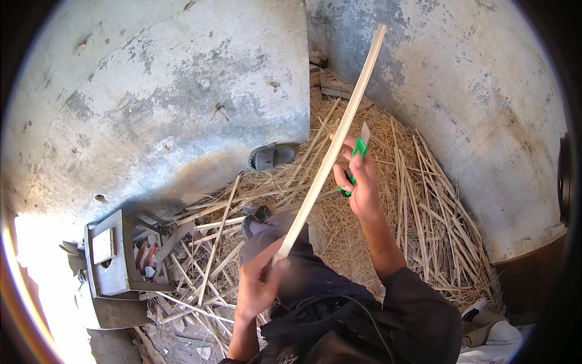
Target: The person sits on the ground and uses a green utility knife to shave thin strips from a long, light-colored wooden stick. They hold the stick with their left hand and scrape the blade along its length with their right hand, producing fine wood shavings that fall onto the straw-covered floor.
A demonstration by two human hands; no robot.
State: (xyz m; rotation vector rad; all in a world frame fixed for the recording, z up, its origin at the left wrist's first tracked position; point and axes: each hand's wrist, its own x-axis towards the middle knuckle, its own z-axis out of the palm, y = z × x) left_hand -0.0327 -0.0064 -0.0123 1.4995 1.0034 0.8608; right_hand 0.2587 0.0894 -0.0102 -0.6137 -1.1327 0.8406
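Note:
A long, pale, straight wooden strip [330,155] slants from lower left up to the right in front of me. My left hand [257,285] pinches its lower end between thumb and fingers. My right hand [359,182] is wrapped round a green utility knife [360,147], whose blade points upward just right of the strip. A right fingertip reaches the strip's edge near its middle; whether it presses on it I cannot tell. The upper part of the strip extends unsupported past my right hand.
Straw-like shavings [327,249] and many loose wooden strips [424,224] cover the floor. A grey slipper [270,157] lies by the worn wall [182,91]. At left stands a small wooden stool-like box [124,255] with items inside. Beige and white cloth [494,333] shows at lower right.

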